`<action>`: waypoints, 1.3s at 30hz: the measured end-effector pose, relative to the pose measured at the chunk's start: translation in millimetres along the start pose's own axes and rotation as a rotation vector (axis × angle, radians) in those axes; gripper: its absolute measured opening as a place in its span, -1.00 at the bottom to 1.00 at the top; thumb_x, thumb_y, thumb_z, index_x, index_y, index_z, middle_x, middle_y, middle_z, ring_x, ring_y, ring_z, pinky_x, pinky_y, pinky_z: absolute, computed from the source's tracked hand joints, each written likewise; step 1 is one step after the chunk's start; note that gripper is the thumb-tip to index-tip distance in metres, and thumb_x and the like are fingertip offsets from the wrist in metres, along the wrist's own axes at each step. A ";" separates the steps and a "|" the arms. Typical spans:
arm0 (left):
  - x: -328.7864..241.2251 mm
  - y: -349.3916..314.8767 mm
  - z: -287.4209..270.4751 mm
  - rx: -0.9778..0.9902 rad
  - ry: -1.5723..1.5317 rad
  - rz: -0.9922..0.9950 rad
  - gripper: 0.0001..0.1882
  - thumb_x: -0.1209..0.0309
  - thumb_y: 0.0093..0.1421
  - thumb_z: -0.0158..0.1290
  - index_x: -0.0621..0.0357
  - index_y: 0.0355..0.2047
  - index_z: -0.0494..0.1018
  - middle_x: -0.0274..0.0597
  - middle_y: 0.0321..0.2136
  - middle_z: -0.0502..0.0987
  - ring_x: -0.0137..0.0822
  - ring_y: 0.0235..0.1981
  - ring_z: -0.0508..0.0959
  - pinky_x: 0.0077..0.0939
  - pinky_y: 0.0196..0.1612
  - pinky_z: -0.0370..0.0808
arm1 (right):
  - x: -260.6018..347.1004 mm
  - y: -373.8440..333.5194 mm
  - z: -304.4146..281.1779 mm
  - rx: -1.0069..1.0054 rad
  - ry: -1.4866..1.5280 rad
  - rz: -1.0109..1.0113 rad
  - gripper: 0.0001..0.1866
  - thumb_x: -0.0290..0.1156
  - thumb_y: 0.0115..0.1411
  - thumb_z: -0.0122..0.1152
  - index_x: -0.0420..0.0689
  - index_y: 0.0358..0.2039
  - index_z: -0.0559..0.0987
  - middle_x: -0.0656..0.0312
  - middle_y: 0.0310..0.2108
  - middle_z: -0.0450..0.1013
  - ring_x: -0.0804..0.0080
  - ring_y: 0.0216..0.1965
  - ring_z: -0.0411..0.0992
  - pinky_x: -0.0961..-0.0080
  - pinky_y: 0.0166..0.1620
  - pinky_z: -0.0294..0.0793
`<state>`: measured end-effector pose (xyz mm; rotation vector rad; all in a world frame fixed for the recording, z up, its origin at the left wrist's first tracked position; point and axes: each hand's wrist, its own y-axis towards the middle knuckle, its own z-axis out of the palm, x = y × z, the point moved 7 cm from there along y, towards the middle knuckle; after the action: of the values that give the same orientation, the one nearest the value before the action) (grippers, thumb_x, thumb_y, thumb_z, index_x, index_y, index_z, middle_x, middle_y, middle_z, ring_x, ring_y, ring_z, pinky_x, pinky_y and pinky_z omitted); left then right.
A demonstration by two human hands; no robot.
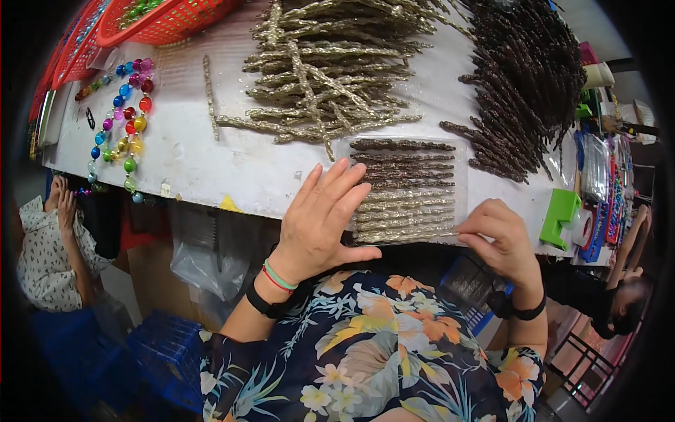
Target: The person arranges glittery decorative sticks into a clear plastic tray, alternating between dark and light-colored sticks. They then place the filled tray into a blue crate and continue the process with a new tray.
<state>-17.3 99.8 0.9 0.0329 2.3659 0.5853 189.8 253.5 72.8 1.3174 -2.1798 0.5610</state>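
A shallow clear plastic tray (460,176) lies at the table's near edge with a row of twisted, glittery strands in it. Dark brown strands (404,157) fill its far part, and pale gold strands (401,206) its near part. My left hand (320,214) is open, fingers spread over the tray's left edge by the strand ends. At the near right corner, my right hand (503,238) pinches the end of the nearest gold strand (415,234). Whether that strand rests fully in the tray, I cannot tell.
Beyond the tray are a heap of gold strands (330,77) and a dark brown heap (520,77). Colourful bead strings (130,126) and red baskets (165,24) sit at left. A green tape dispenser (560,219) stands at right. Other people sit at both sides.
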 end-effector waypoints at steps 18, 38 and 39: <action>-4.7 0.4 2.1 0.041 0.085 0.034 -0.28 -0.23 0.00 0.37 -0.05 0.03 0.59 -0.14 0.29 0.48 0.14 0.41 0.34 0.22 0.43 0.22 | 26.0 38.8 18.1 0.048 -0.140 -0.150 -0.86 -0.49 0.09 0.43 -0.09 -0.30 0.67 0.23 -0.32 0.51 0.21 -0.21 0.47 0.31 -0.07 0.38; -7.3 -0.4 -5.3 0.033 0.058 0.107 -0.44 -0.02 0.01 0.40 0.05 -0.08 0.61 -0.07 0.19 0.53 0.09 0.32 0.46 0.13 0.36 0.36 | 62.5 136.0 35.4 -0.288 0.204 -0.137 -0.89 -0.54 0.18 0.35 -0.22 -0.28 0.60 0.10 -0.35 0.55 0.21 -0.30 0.55 0.32 -0.21 0.54; -6.8 -0.6 -5.3 0.030 0.062 0.100 -0.43 -0.04 0.00 0.41 0.02 -0.09 0.62 -0.09 0.19 0.54 0.10 0.32 0.47 0.14 0.35 0.37 | 61.0 128.6 25.6 -0.297 0.255 -0.085 -0.91 -0.60 0.22 0.28 -0.24 -0.25 0.59 0.09 -0.33 0.55 0.27 -0.31 0.57 0.41 -0.25 0.56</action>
<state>-15.4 95.9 8.4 0.1487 2.4441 0.6068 45.4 253.5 81.2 1.1081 -1.9037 0.3352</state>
